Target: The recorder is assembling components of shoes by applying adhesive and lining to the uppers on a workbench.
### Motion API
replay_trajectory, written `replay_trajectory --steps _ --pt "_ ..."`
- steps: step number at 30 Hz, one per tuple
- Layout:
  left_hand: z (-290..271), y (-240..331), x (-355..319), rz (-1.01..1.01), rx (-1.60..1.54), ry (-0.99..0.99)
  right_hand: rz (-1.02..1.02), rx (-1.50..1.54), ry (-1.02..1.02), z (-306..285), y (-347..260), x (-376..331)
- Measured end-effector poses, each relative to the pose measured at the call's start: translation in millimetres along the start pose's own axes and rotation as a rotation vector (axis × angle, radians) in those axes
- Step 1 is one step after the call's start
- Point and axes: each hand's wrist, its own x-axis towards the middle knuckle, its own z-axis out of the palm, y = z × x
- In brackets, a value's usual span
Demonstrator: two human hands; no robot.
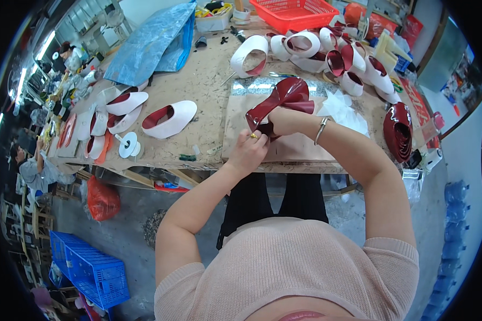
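The glossy dark-red patent shoe upper lay on the pale cardboard mat of the wooden workbench, its long axis running from seven to one o'clock, both hands pinching its near end: right hand on top, left hand below at seven o'clock.

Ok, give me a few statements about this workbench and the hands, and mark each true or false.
1. Both hands, left hand and right hand, grip the dark red shoe upper. True.
2. The red basket sits on the floor. False: it stands at the workbench far edge.
3. The right wrist wears a bracelet. True.
4. The blue crate is on the bench. False: it is on the floor.
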Motion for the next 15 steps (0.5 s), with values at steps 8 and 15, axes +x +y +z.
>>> replay_trajectory --steps 8,15 --pt "1.0 5.4 -4.5 -0.076 -0.211 -0.005 -0.031 0.199 0.128 28.5 20.7 9.9" --pt "-3.8 17.7 -10.6 -0.185 -0.201 -0.077 0.159 0.211 0.107 21.3 2.5 2.2"
